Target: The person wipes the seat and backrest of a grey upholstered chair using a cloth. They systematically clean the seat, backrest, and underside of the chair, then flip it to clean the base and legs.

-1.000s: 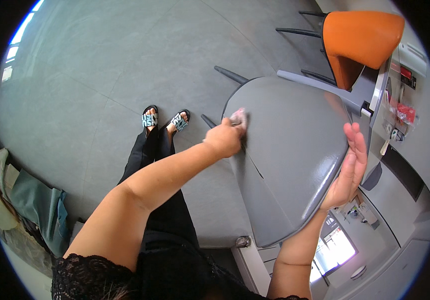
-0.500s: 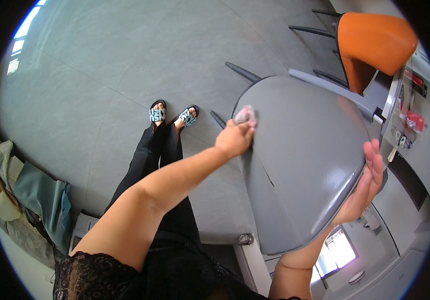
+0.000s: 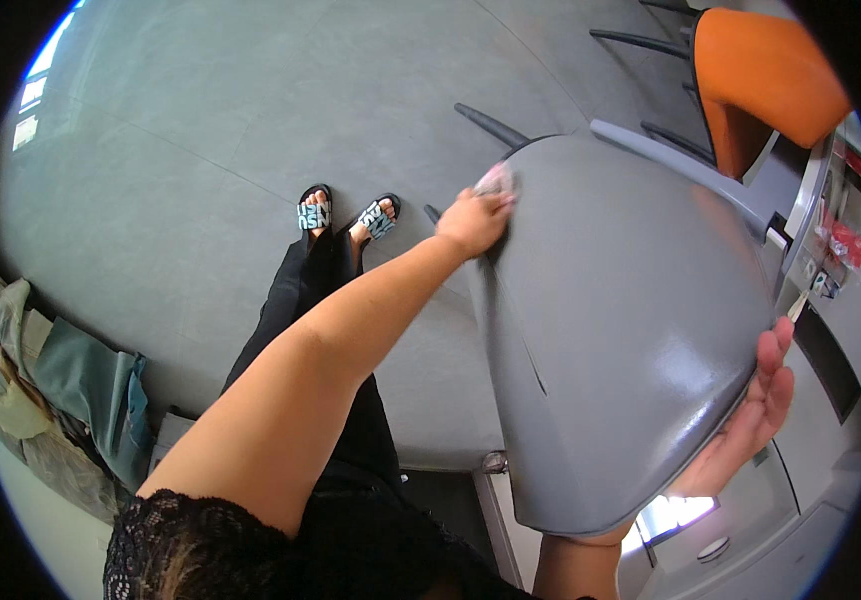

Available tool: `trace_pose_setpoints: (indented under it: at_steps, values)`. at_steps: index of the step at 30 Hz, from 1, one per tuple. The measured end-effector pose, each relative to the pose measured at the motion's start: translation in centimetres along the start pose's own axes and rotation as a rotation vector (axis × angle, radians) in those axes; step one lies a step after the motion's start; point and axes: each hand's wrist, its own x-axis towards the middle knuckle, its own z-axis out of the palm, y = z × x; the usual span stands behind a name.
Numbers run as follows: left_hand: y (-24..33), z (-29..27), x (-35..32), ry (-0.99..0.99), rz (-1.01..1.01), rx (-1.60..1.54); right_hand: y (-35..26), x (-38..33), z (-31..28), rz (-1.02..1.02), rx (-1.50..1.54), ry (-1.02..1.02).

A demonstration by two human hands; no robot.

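Note:
A grey chair (image 3: 610, 300) with a smooth, shiny, leather-like cover is tipped on its side in front of me, dark legs pointing to the far left. My left hand (image 3: 474, 222) is closed on a crumpled pinkish-white cloth (image 3: 496, 181), pressing it to the chair's far left edge. A dark slit or crease runs through the cover below that hand. Along the right edge, my right hand (image 3: 740, 430) lies against the chair with its fingers stretched out. Part of its palm and wrist is hidden behind the chair.
An orange chair (image 3: 765, 75) stands at the far right, beside a grey table edge (image 3: 675, 180). Red packets (image 3: 845, 245) and small items lie on the right-hand surface. Folded fabrics (image 3: 80, 370) are heaped at the left. My sandalled feet (image 3: 315, 212) are on the grey tiled floor.
My left hand has slid the cloth farther away along the chair's left edge. The chair has tilted a little toward me, and my right hand has moved right and nearer with it.

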Motion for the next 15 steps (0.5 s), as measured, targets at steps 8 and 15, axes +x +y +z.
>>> trace_pose_setpoints:
  at_steps: [8,15]
  values:
    - [2.6,0.5,-12.9,0.059,-0.096,-0.36,-0.5,0.9,-1.0,-0.092,-0.158,-0.187]
    - [5.6,-1.0,-24.7,0.064,0.796,-0.515,0.2,0.4,-0.7,-0.084,0.039,-0.09]
